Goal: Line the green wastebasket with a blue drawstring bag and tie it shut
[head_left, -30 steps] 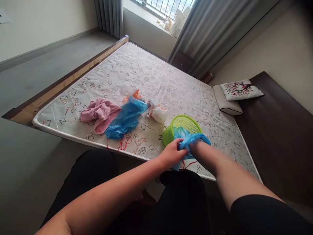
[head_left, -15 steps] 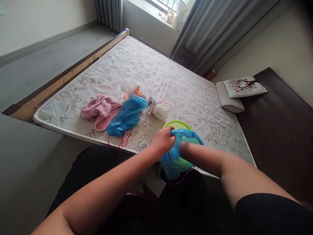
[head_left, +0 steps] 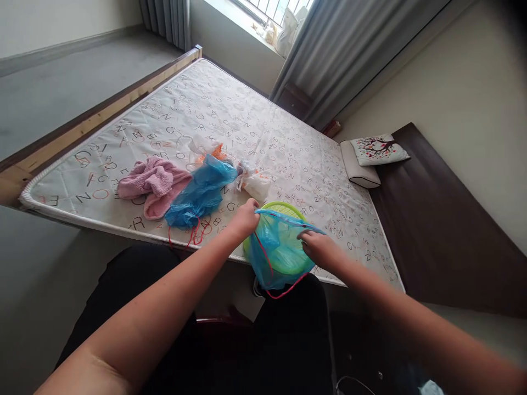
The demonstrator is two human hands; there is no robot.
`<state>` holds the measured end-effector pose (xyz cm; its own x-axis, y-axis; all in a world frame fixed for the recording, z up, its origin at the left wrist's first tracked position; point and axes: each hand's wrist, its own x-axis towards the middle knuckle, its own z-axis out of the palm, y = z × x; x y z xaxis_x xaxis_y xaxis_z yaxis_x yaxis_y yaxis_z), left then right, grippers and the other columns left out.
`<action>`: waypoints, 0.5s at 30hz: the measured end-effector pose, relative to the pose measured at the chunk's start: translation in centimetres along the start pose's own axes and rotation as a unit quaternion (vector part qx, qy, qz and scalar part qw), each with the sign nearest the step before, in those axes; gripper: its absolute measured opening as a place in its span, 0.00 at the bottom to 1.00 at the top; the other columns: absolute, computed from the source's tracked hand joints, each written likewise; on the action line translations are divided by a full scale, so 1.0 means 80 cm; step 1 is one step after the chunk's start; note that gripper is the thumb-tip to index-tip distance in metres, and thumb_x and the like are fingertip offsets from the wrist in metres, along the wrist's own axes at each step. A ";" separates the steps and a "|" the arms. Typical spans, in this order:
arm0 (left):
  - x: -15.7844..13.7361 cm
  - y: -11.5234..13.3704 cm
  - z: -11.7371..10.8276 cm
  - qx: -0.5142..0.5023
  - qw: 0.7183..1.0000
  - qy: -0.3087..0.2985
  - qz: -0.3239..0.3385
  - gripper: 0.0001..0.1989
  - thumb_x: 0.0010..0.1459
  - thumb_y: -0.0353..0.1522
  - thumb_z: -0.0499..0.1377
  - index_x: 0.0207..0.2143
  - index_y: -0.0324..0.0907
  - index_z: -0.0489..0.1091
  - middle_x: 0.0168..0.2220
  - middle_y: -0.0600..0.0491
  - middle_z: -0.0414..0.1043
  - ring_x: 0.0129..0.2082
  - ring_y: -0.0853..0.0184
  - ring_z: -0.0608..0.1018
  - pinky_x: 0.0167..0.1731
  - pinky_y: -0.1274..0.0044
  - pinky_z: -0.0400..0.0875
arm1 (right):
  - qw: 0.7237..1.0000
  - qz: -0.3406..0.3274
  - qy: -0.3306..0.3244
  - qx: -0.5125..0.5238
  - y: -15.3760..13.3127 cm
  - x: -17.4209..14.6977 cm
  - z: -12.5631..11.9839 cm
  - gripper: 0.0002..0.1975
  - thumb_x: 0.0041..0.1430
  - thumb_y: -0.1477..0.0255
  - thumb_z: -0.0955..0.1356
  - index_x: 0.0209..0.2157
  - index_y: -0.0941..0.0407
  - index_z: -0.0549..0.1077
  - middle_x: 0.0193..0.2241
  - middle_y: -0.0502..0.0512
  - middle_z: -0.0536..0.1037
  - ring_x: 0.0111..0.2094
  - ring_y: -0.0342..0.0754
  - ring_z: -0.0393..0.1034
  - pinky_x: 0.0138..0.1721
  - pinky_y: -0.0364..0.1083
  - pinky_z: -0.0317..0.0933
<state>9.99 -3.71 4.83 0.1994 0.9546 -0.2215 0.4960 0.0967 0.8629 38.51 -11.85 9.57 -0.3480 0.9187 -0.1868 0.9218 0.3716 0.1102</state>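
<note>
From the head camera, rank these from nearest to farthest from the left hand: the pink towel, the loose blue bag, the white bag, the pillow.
From the left hand:
1. White bag, just beyond the hand.
2. Loose blue bag, to its left on the mattress.
3. Pink towel, further left, beside that bag.
4. Pillow, far right, at the head of the bed.

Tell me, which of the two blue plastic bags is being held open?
The blue bag at the mattress edge, stretched between the left hand and right hand around the green basket. The other blue bag lies crumpled beside the pink towel, untouched.
</note>
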 end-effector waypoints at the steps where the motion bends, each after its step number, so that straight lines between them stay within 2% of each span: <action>1: 0.001 -0.001 0.000 -0.005 1.000 0.009 0.004 0.17 0.64 0.23 0.58 0.55 0.38 0.72 0.47 0.42 0.81 0.47 0.56 0.82 0.47 0.72 0.73 | 0.999 0.023 0.040 -0.025 0.010 -0.015 0.003 0.16 0.66 0.77 0.68 0.49 0.55 0.84 0.51 0.62 0.85 0.47 0.57 0.80 0.50 0.53 0.72; 4: 0.002 -0.003 0.000 0.014 0.999 0.032 0.029 0.20 0.62 0.21 0.59 0.56 0.37 0.71 0.49 0.42 0.80 0.48 0.58 0.81 0.49 0.73 0.72 | 0.982 0.078 0.166 -0.040 0.031 -0.051 0.024 0.16 0.70 0.73 0.65 0.50 0.57 0.84 0.51 0.67 0.83 0.52 0.62 0.78 0.57 0.60 0.70; 7: -0.004 -0.001 -0.009 0.087 0.996 0.014 0.035 0.23 0.61 0.25 0.62 0.59 0.37 0.70 0.54 0.38 0.77 0.52 0.54 0.81 0.50 0.71 0.72 | 0.964 0.092 0.240 0.065 0.036 -0.068 0.051 0.14 0.72 0.69 0.65 0.48 0.56 0.82 0.47 0.66 0.82 0.51 0.61 0.77 0.58 0.60 0.71; 11: -0.014 0.004 -0.038 0.186 0.980 -0.068 0.012 0.28 0.62 0.36 0.66 0.62 0.36 0.69 0.53 0.34 0.78 0.51 0.47 0.81 0.46 0.68 0.72 | 0.934 0.133 0.249 0.221 0.020 -0.083 0.078 0.15 0.70 0.61 0.69 0.51 0.55 0.79 0.51 0.64 0.81 0.56 0.61 0.76 0.59 0.61 0.71; 13: -0.014 0.005 -0.054 0.220 0.972 -0.079 0.009 0.27 0.63 0.40 0.65 0.60 0.36 0.70 0.50 0.35 0.80 0.49 0.46 0.82 0.43 0.68 0.71 | 0.933 0.121 0.241 0.237 0.005 -0.095 0.082 0.16 0.70 0.60 0.70 0.53 0.54 0.79 0.53 0.64 0.80 0.57 0.61 0.75 0.59 0.61 0.70; 15: -0.011 0.005 -0.065 0.250 0.964 -0.088 0.006 0.22 0.63 0.43 0.64 0.54 0.39 0.74 0.46 0.37 0.82 0.47 0.46 0.82 0.40 0.68 0.71 | 0.946 0.081 0.231 0.213 -0.012 -0.108 0.079 0.15 0.72 0.61 0.70 0.54 0.52 0.79 0.55 0.63 0.81 0.58 0.61 0.75 0.60 0.60 0.67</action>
<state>5.62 -3.08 7.72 0.3267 0.8879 -0.3240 0.8295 -0.1051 0.5485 41.73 -20.98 4.90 -0.1428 0.9559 0.2566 0.9205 0.2236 -0.3205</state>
